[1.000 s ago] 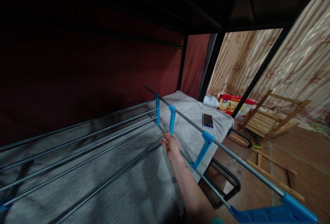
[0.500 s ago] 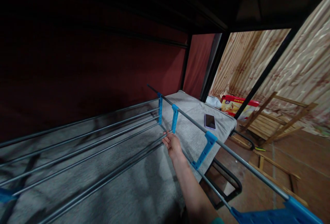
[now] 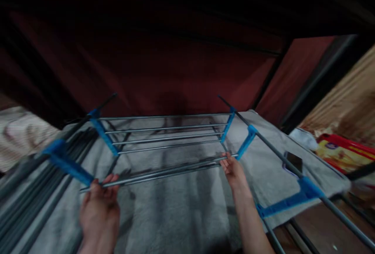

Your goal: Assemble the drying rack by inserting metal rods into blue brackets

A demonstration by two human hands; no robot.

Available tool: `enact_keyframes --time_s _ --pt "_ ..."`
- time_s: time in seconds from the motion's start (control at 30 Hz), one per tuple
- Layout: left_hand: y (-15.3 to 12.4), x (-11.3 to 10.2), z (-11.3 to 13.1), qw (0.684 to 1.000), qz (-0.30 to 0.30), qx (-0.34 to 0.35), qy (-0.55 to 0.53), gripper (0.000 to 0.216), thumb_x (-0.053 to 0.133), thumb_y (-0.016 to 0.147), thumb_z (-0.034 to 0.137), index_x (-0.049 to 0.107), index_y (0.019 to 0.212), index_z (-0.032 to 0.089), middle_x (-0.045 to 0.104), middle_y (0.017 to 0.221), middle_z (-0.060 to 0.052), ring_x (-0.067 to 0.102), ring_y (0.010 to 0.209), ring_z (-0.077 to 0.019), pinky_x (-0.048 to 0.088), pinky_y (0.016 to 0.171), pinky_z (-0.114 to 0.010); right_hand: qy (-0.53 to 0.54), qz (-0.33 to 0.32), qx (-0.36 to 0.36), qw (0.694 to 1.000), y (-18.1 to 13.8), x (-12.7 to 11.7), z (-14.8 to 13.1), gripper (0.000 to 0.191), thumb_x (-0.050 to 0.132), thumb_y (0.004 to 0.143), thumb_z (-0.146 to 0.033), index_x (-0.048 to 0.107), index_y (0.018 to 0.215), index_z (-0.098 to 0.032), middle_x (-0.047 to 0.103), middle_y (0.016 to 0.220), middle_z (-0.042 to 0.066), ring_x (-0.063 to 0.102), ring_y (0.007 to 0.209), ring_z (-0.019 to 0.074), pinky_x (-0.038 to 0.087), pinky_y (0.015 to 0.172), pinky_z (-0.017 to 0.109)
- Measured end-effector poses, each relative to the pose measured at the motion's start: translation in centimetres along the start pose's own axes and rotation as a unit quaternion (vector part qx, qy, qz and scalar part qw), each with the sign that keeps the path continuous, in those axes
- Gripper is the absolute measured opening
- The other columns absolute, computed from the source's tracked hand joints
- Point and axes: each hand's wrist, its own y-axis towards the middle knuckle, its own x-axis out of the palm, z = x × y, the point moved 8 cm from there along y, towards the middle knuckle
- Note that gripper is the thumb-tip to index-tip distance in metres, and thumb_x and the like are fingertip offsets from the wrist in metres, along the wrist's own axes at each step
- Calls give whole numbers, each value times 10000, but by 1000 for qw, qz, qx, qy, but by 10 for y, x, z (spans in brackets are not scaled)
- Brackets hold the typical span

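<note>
A grey metal rod (image 3: 146, 176) lies crosswise between the two sides of a rack built from rods and blue plastic brackets. My left hand (image 3: 101, 203) has its fingers closed around the rod's left end, close to a blue bracket (image 3: 70, 165). At the other end my right hand (image 3: 233, 170) pinches the rod beside the right-hand bracket (image 3: 247, 142). The rod's right tip is at that bracket, while its left tip sticks out past my left fingers. Another rod runs close below it. Farther back, several crossbars (image 3: 172, 141) span the rack's sides.
The rack lies on a grey cloth-covered bed (image 3: 175, 215) under a dark frame. More loose rods (image 3: 35, 197) are bunched at the left. A phone (image 3: 293, 162) lies beyond the right side rod, and a red and yellow box (image 3: 347, 152) stands at the right.
My view has swung left, bringing the rack's left side into sight. My left hand now shows on the rod's left end. My right hand still holds the right end.
</note>
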Motion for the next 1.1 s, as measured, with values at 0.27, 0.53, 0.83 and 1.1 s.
enact_keyframes --time_s 0.27,0.53,0.83,1.1 --pt "10 -3 -3 999 17 33 -32 68 545 926 200 585 966 162 708 866 -62 695 737 -147 523 617 -200 -57 -50 89 993 -4 16 30 55 664 786 -159 696 803 -201 745 818 52 725 733 150 610 692 252" --pt "6 2 4 999 -2 45 -28 165 534 945 249 612 1053 152 718 899 -93 697 792 -157 511 669 -222 -36 -107 147 983 -24 38 49 80 734 747 -162 702 816 -188 753 832 25 728 781 147 621 754 256" --pt "10 -1 2 998 -5 52 -20 119 602 878 209 588 983 156 715 845 -81 673 717 -140 483 616 -203 -45 -202 169 964 -55 71 87 167 829 697 -242 729 826 -209 754 864 5 714 833 148 617 807 273" --pt "13 -4 6 999 -7 33 -11 96 598 795 83 560 827 166 665 743 -23 656 698 -130 496 584 -179 -16 -166 146 975 -52 70 77 160 797 683 -248 716 810 -195 752 832 41 701 808 159 599 735 275"
